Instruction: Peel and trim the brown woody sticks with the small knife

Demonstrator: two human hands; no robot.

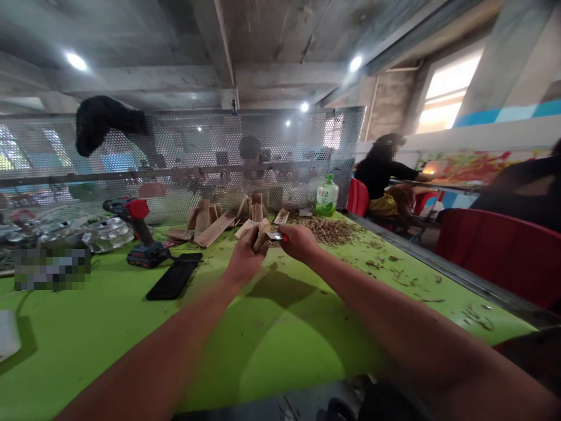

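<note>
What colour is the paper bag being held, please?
The paper bag is light brown; head view.

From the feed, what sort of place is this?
Probably a shared indoor workshop: a cordless drill lies on a green worktable, a perforated metal screen stands along it, and a seated person works nearby under a bare concrete ceiling.

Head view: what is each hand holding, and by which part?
The left hand grips a small brown kraft paper bag near its lower edge. The right hand pinches a small silver-and-red object at its red end; it is too small to identify.
</note>
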